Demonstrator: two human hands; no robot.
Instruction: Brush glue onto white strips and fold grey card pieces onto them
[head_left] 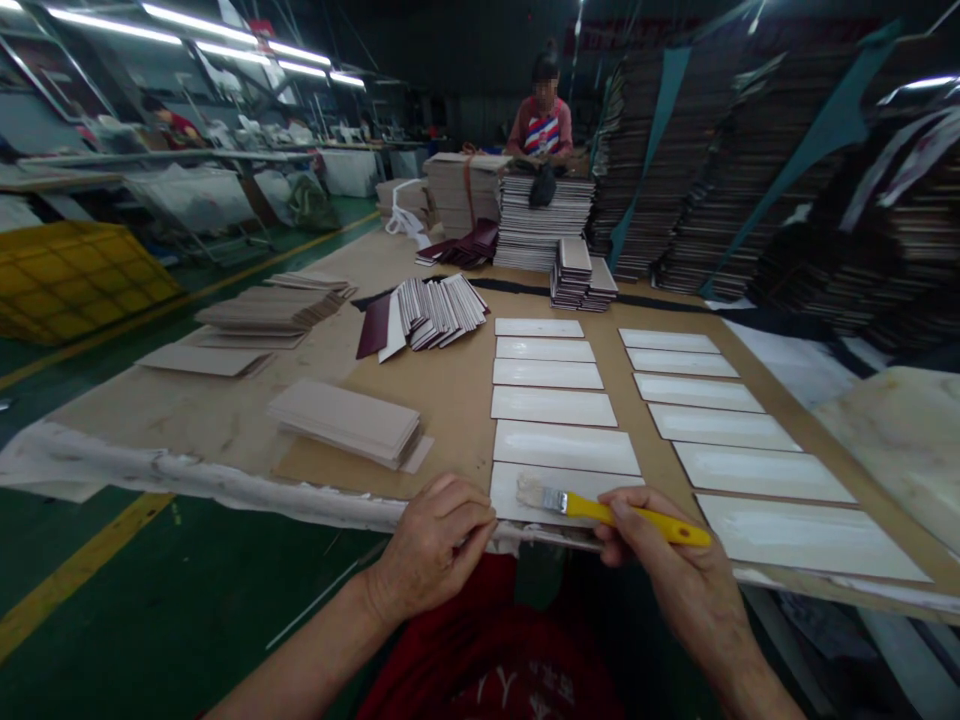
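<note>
My right hand is closed round the yellow handle of a flat paintbrush. The bristles, pale with a whitish coating, rest on the nearest white rectangular card at the table's front edge. At that card's left corner my left hand has its fingers pressed together, thumb and fingertips on the edge. Beyond the nearest card, more white cards lie in a column, several with a wet-looking sheen. A second column of white cards runs along the right.
Grey-beige boards are stacked at left, with another board pile behind. Fanned white and maroon cards lie mid-table. Small card stacks and tall stacks stand farther back. A person is behind them.
</note>
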